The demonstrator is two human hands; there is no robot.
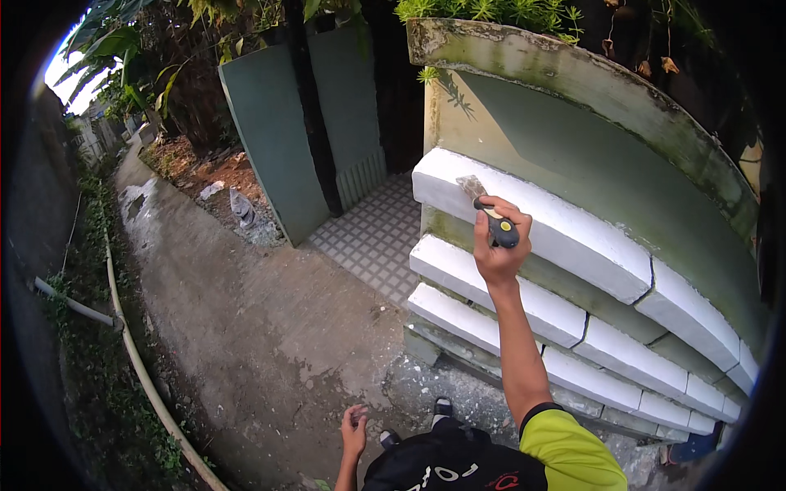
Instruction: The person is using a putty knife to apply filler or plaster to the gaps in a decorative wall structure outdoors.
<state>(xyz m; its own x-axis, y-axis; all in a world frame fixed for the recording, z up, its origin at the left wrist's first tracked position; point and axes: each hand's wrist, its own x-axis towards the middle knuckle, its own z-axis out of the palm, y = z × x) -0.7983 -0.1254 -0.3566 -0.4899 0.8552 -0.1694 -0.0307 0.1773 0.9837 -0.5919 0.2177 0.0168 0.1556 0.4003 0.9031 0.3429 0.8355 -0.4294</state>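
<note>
My right hand (pixel 502 245) grips a putty knife (pixel 496 227) by its black and yellow handle. Its stained blade points away from me and meets the top of the uppermost white ledge (pixel 540 193), near the ledge's left end. Below this ledge, more white bands (pixel 532 307) run along the curved green wall (pixel 524 147), split by dark joints. My left hand (pixel 354 425) hangs low beside my body, fingers loosely curled with a gap at the thumb, and nothing shows in it.
A mossy rim (pixel 573 69) with plants tops the wall. To the left, a green gate panel (pixel 266 139) and dark post (pixel 313 106) stand by a tiled floor (pixel 360 245). A concrete path (pixel 237 352) runs along a pipe (pixel 135 360). Something blue (pixel 694 446) lies at lower right.
</note>
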